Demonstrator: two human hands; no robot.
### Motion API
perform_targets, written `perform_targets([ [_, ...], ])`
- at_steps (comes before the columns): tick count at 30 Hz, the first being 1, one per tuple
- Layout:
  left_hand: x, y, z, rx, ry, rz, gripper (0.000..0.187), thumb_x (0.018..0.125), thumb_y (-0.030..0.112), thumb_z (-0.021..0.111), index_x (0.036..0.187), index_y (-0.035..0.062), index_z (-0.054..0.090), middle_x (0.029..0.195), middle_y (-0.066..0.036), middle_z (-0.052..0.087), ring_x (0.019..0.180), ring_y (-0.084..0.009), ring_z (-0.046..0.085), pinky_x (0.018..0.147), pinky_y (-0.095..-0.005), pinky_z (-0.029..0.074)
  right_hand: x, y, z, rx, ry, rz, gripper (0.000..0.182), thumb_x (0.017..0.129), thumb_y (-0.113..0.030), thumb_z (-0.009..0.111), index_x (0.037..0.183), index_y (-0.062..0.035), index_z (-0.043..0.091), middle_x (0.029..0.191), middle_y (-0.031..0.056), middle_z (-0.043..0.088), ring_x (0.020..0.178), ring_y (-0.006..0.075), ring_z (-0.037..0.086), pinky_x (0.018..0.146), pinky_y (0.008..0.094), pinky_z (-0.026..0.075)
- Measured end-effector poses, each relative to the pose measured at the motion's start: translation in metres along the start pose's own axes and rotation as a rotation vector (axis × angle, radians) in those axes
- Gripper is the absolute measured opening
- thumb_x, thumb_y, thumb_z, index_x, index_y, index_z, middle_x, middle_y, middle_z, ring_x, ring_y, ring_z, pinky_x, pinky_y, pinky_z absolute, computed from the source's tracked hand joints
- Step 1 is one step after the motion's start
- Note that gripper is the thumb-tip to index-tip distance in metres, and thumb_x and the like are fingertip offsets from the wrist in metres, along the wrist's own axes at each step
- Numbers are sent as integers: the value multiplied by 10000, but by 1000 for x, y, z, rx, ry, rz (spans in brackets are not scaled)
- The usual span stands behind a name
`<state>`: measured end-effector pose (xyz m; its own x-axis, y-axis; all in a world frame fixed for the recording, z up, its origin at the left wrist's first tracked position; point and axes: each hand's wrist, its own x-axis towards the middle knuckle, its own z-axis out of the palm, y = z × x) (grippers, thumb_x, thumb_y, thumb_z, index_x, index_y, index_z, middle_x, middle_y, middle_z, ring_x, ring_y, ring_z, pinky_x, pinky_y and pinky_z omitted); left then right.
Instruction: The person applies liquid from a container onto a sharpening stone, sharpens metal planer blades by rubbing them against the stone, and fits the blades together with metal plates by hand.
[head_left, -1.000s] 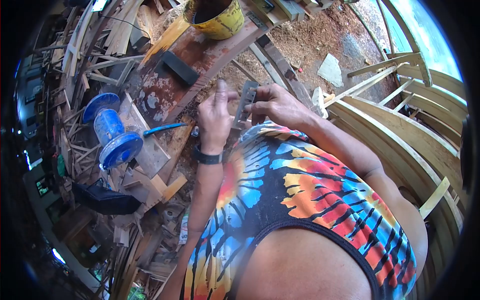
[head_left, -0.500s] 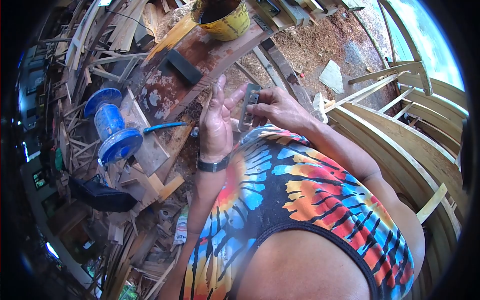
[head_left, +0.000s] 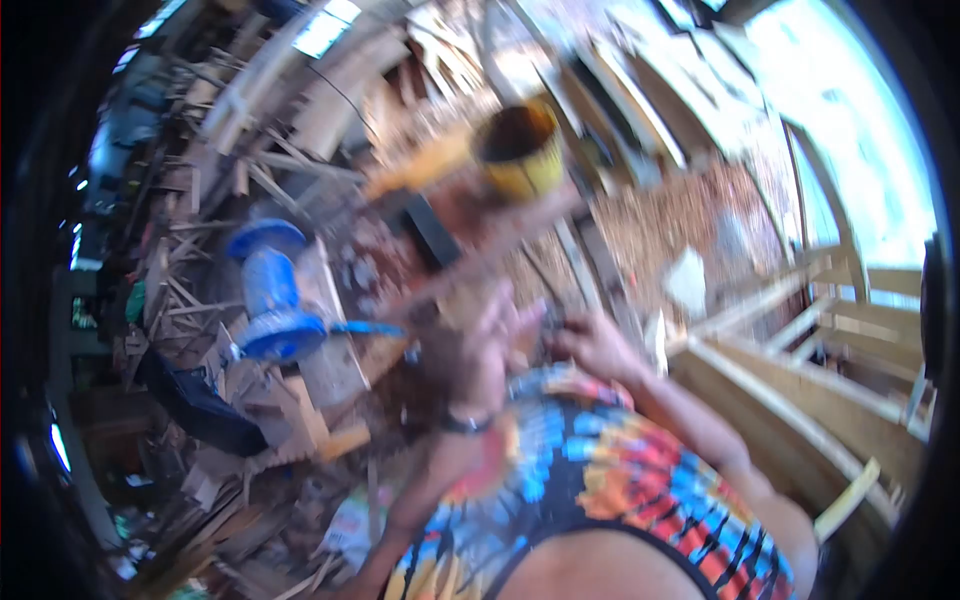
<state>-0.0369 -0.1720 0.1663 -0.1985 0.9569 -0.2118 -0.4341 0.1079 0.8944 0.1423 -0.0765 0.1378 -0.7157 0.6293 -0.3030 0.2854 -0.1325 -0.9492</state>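
Observation:
My left hand (head_left: 488,345), with a dark band at the wrist, is raised in front of the colourful shirt (head_left: 570,430), its fingers spread. Just right of it, my right hand (head_left: 592,345) has its fingers bent around a small dark metal-looking piece (head_left: 550,325), blurred by motion. Beyond my hands a dark rectangular block (head_left: 430,232) lies on the stained board (head_left: 480,240). A yellow bucket (head_left: 518,155) stands at the board's far part.
A blue spool (head_left: 272,290) is at the left, with a blue rod-like thing (head_left: 368,328) beside it. A black object (head_left: 200,405) sits lower left. Wood scraps (head_left: 290,165) cover the left side; curved planks (head_left: 780,400) run along the right.
The view has swung and blurred, so the bucket, block, spool and hands appear lower and mostly farther right. My right hand still has the small piece, beside my spread left hand.

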Motion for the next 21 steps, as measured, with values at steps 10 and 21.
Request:
perform_targets([
  [10, 8, 10, 2, 88, 14, -58, 747, 1065, 364, 475, 1580, -79, 165, 1418, -298, 543, 1296, -313, 582, 987, -319, 529, 3, -21, -1, -73, 5, 56, 278, 937, -106, 618, 1171, 0, 726, 909, 140, 756, 790, 171, 712, 743, 354, 563],
  [21, 16, 2, 4, 51, 87, -12, 602, 1027, 114, 609, 1510, -87, 311, 1281, -192, 666, 1168, -178, 644, 1038, -291, 485, 8, -25, 7, -305, 154, -66, 237, 883, -150, 622, 1024, 5, 733, 850, 150, 747, 764, 210, 682, 704, 377, 548],
])
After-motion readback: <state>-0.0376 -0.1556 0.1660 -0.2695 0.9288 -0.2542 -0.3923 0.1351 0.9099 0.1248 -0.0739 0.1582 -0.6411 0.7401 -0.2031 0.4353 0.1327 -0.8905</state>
